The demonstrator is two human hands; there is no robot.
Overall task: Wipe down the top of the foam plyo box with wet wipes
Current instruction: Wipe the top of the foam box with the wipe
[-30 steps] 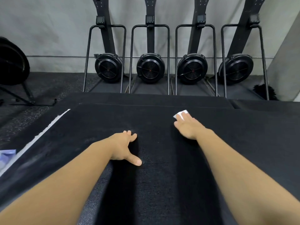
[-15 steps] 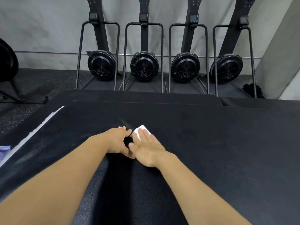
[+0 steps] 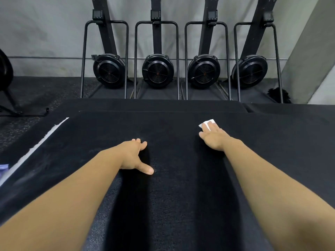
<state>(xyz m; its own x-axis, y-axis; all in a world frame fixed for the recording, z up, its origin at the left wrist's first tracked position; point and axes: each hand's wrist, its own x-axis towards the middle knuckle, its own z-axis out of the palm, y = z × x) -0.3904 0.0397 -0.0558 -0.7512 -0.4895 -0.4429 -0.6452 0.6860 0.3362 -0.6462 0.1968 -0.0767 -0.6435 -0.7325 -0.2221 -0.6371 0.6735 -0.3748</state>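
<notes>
The black foam plyo box point(image 3: 172, 187) fills the lower half of the view, its flat top facing me. My right hand point(image 3: 214, 138) lies flat with straight fingers on a white wet wipe point(image 3: 208, 122), pressing it onto the top right of centre; only the wipe's far corner shows past the fingertips. My left hand point(image 3: 135, 154) rests flat on the box top left of centre, thumb spread out to the right, holding nothing.
A white strip point(image 3: 36, 147) runs along the box's left edge, with a pale purple object point(image 3: 4, 168) on the floor beside it. Several upright black rowing machines point(image 3: 157, 69) stand against the grey wall behind. Another black box top point(image 3: 290, 106) adjoins at the far right.
My right hand slid the wipe left until it was beside my left hand, then back out to the right. My left hand stayed planted in place.
</notes>
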